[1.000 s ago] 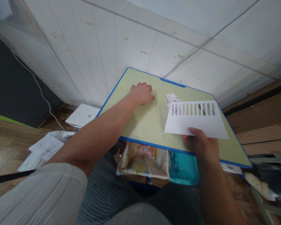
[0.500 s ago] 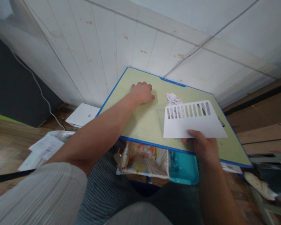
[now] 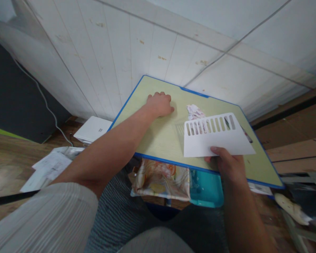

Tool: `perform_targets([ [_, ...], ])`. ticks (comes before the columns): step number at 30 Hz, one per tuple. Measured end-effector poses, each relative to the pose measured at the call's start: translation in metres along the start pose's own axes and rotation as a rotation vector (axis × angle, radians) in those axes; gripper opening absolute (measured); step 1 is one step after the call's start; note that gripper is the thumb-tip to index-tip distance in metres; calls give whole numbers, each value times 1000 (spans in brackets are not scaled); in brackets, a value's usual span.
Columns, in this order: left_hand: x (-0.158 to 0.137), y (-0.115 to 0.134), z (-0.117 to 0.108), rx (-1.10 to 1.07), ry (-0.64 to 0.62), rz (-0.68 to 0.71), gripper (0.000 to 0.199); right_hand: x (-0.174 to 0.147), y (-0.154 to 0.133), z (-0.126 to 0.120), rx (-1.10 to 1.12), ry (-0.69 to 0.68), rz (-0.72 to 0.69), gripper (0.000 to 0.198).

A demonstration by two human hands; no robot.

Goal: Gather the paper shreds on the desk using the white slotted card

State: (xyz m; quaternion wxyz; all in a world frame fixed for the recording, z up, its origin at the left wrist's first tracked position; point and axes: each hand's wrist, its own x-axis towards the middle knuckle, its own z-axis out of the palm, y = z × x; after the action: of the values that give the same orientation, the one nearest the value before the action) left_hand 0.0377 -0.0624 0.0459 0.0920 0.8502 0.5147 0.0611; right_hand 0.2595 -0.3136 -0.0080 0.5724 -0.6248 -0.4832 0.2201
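One dark grey panel (image 3: 15,95) stood at the far left of my head view, with a pale cable (image 3: 46,102) trailing down across it. Next I picked out loose papers (image 3: 51,167) on the wood floor (image 3: 5,158) and, just beyond them, a flat white box-shaped device (image 3: 93,130). From there the left arm reached over the blue-edged, pale green tabletop (image 3: 163,140), the left hand (image 3: 160,104) resting palm down with its fingers curled; I could not tell whether anything lay under it. Below the near edge I saw an orange-printed cloth (image 3: 160,181) and, beside it, a teal tray (image 3: 206,189). Near the middle of the tabletop lay a little heap of paper scraps (image 3: 195,111). Just nearer to me, the white slotted card (image 3: 210,142) was tilted above the surface, its row of rounded slots along the far side and its shadow falling to the left. The right hand (image 3: 230,163) pinched its near edge, thumb on top and fingers beneath. Past it, a slim dark item (image 3: 247,134) was too small to name, and brown panels (image 3: 295,133) closed off the right.
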Motion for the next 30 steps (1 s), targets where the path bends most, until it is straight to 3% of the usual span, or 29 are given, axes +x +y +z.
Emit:
perform_targets([
  [8, 3, -2, 4, -17, 12, 4, 70, -4, -3, -2, 21, -92, 77, 23],
  [20, 0, -1, 1, 0, 8, 2, 67, -1, -7, 0, 97, -119, 103, 26],
  [22, -1, -1, 1, -1, 9, 6, 68, 3, -8, 6, 148, -41, 89, 23],
  [26, -1, -1, 0, -5, 8, 4, 67, 13, -5, 19, 256, 300, 43, 26],
  [28, -1, 0, 0, -4, 8, -2, 66, 16, 0, 20, 244, 351, 46, 31],
  [30, -2, 0, 0, -1, 10, -3, 65, 16, 4, 18, 188, 318, 52, 30],
])
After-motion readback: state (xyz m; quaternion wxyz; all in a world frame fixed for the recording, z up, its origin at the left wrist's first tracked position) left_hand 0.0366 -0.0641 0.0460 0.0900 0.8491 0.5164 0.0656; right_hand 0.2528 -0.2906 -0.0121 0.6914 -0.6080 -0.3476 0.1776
